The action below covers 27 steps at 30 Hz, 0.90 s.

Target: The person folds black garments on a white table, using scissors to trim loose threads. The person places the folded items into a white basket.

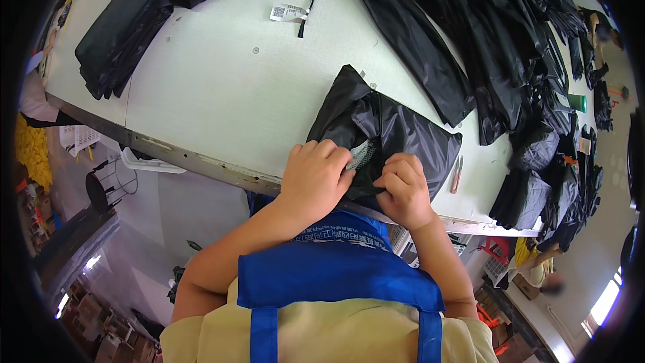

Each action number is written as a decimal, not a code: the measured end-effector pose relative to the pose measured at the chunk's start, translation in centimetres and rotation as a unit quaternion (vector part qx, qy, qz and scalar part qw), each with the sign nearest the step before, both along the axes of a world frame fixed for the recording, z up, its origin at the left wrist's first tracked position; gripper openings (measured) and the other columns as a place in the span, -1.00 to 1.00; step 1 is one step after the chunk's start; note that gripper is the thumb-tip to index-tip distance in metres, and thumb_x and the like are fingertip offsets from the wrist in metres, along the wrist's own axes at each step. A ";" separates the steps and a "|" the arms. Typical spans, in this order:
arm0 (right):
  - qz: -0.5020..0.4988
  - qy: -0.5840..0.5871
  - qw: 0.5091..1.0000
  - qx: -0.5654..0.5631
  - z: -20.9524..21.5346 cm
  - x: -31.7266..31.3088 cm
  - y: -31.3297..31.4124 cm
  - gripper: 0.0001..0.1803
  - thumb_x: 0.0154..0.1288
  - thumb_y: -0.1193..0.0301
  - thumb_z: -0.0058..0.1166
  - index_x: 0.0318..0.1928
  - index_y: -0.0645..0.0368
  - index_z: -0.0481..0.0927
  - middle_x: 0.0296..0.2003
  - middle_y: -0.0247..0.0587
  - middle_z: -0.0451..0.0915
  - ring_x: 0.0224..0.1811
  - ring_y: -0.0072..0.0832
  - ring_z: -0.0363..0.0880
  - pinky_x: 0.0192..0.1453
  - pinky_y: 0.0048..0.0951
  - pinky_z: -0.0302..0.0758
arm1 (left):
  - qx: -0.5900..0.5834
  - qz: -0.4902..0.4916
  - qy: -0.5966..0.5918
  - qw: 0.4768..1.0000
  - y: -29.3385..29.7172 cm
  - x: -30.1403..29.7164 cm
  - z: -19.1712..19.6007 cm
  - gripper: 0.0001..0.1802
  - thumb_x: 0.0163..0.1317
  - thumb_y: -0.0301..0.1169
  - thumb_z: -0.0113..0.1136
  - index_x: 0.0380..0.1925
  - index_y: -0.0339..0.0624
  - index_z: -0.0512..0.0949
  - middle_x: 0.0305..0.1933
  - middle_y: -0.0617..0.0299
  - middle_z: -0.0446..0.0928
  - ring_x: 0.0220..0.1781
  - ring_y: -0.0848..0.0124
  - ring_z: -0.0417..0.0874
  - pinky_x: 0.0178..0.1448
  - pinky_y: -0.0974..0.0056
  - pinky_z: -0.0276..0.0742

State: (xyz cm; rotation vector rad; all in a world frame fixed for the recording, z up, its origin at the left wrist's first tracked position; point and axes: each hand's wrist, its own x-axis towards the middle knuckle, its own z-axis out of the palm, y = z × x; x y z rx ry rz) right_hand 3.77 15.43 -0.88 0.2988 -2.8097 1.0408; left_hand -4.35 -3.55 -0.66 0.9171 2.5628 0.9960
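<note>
A folded black garment of thin shiny fabric lies at the table's front edge, right before me. Between my hands it gapes, and a patch of pale mesh lining shows inside. My left hand is closed on the left side of that opening, its fingertips curled into the cloth. On the other side my right hand pinches the garment's edge with bent fingers. A small cutter with a reddish handle lies to the right of the garment, apart from my hand.
The white table curves away to both sides. Long black garments spread over its far right, with more heaped bundles at right. A folded black bundle lies far left. A white tag on a black cord lies beyond.
</note>
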 end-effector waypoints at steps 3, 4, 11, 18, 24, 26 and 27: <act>-0.010 -0.033 0.999 -0.018 0.6 -0.4 0.3 -0.62 -0.33 0.59 0.14 -0.32 0.08 0.60 -0.40 -0.25 0.48 -0.17 -0.24 0.50 -0.08 -0.27 0.40 | 0.058 -0.016 0.052 0.997 0.1 0.0 -0.5 -0.89 -0.02 -0.46 0.32 -0.46 -0.04 0.59 -0.41 0.35 0.40 -0.32 0.29 0.46 -0.19 0.18 0.25; -0.019 -0.039 0.999 -0.023 0.6 -0.4 0.3 -0.58 -0.33 0.59 0.14 -0.28 0.08 0.61 -0.40 -0.26 0.47 -0.19 -0.24 0.50 -0.08 -0.27 0.40 | 0.074 -0.022 0.069 0.995 0.0 0.2 -0.5 -0.90 -0.03 -0.46 0.32 -0.47 -0.03 0.60 -0.42 0.37 0.40 -0.33 0.31 0.45 -0.19 0.18 0.24; 0.055 -0.042 0.997 -0.021 -0.4 -0.3 1.0 -0.52 -0.31 0.51 0.19 -0.18 0.02 0.70 -0.46 -0.35 0.39 -0.25 -0.30 0.45 -0.14 -0.31 0.37 | 0.064 -0.115 0.147 0.980 -0.5 1.3 -1.3 -0.89 -0.11 -0.42 0.29 -0.50 -0.04 0.62 -0.58 0.39 0.25 -0.53 0.40 0.34 -0.33 0.27 0.18; 0.047 -0.034 0.998 -0.032 -0.9 0.2 1.1 -0.61 -0.31 0.48 0.23 -0.28 0.03 0.72 -0.46 -0.37 0.38 -0.23 -0.31 0.45 -0.14 -0.29 0.36 | 0.067 -0.113 0.060 0.990 -1.3 1.4 -1.0 -0.77 -0.09 -0.23 0.34 -0.42 -0.06 0.64 -0.56 0.36 0.28 -0.48 0.36 0.35 -0.30 0.25 0.22; 0.059 -0.030 0.997 -0.029 -1.0 0.1 1.2 -0.62 -0.32 0.46 0.24 -0.30 0.04 0.72 -0.46 -0.38 0.38 -0.24 -0.30 0.44 -0.17 -0.29 0.36 | 0.064 -0.114 0.044 0.990 -1.5 1.6 -0.9 -0.73 -0.11 -0.19 0.37 -0.42 -0.07 0.64 -0.56 0.36 0.29 -0.46 0.36 0.36 -0.28 0.23 0.22; 0.070 -0.027 0.997 -0.025 -0.9 0.1 1.3 -0.60 -0.32 0.48 0.25 -0.28 0.05 0.71 -0.41 -0.35 0.40 -0.23 -0.29 0.45 -0.16 -0.28 0.37 | 0.064 -0.111 0.043 0.991 -1.6 1.6 -0.9 -0.72 -0.13 -0.20 0.38 -0.42 -0.07 0.64 -0.55 0.36 0.29 -0.47 0.34 0.36 -0.28 0.22 0.22; 0.076 -0.026 0.996 -0.024 -0.9 0.0 1.3 -0.60 -0.31 0.49 0.25 -0.27 0.05 0.70 -0.39 -0.33 0.41 -0.23 -0.28 0.45 -0.16 -0.28 0.37 | 0.074 -0.107 0.036 0.991 -1.8 1.7 -0.9 -0.75 -0.09 -0.22 0.37 -0.42 -0.08 0.64 -0.54 0.35 0.32 -0.47 0.36 0.37 -0.28 0.24 0.24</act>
